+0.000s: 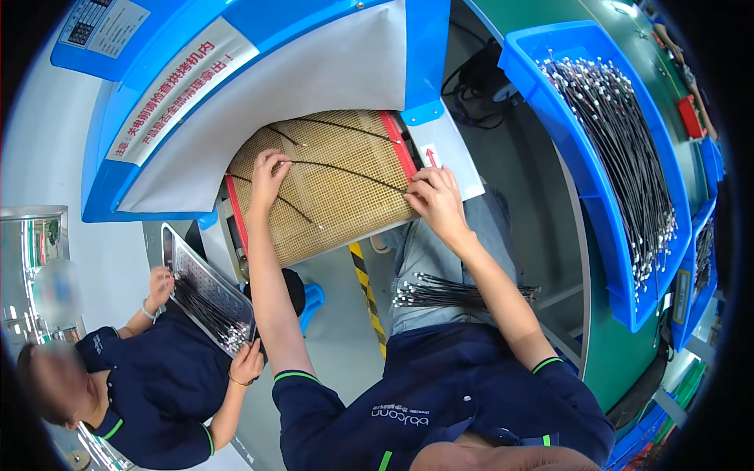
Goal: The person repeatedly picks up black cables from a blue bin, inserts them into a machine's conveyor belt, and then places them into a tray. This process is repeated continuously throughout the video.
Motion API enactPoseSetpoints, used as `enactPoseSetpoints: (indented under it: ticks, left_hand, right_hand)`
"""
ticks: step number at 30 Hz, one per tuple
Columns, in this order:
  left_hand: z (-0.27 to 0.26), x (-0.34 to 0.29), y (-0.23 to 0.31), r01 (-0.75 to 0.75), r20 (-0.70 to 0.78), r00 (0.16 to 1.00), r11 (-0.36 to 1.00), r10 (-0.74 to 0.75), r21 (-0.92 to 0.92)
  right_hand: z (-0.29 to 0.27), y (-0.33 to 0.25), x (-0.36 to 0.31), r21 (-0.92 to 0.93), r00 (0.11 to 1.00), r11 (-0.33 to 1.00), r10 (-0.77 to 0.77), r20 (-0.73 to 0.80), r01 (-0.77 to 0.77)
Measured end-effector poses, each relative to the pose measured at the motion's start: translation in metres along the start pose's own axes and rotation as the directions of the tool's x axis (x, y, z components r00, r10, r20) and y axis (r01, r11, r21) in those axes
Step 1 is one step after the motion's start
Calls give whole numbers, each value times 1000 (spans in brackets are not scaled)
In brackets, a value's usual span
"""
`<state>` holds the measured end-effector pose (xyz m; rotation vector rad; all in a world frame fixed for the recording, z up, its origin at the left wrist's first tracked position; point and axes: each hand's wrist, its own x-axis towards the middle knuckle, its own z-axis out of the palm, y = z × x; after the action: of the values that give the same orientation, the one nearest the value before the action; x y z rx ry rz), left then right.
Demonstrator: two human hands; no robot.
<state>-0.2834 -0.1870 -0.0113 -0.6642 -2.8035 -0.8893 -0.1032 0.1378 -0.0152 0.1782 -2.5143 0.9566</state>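
Note:
A thin black cable (pixel 349 169) stretches over the tan mesh conveyor belt (pixel 345 216). My left hand (pixel 270 174) pinches one end near the belt's middle left. At the belt's right edge, my right hand (pixel 437 201) closes on the other end, its fingertips partly hiding it. Beyond it, another black cable (pixel 345 126) lies across the belt toward the right red border. Two shorter stretches of cable show beside my left hand, one short cable (pixel 287 136) past it and a lower cable (pixel 297 209) to its right. Across my lap rests a bundle of black cables (pixel 448 292) with white ends.
A blue machine (pixel 428 63) with a white curtain (pixel 330 71) covers the belt's far part. At right, a blue bin (pixel 542 118) holds many cables on a green table. On the left, a co-worker holds a grey tray (pixel 196 255) of cables. A blue stool (pixel 312 302) stands below.

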Motion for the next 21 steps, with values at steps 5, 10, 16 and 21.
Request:
enactPoseSetpoints:
  ticks: [5,10,16,21]
  left_hand:
    - [-11,-9,45,36,-222,974,999,-34,4]
    - [5,-87,119,11,-292,955,992,-47,-125]
    - [62,-170,183,109,27,994,935,-107,-339]
    - [92,-208,201,214,328,940,908,-91,-360]
  right_hand:
    - [-28,-3,-11,193,998,981,34,-55,-23]
    - [-71,6,-82,250,926,918,230,299,-309]
    - [-95,26,-160,10,664,906,303,683,-423]
    - [-90,29,-172,15,686,926,268,676,-377]
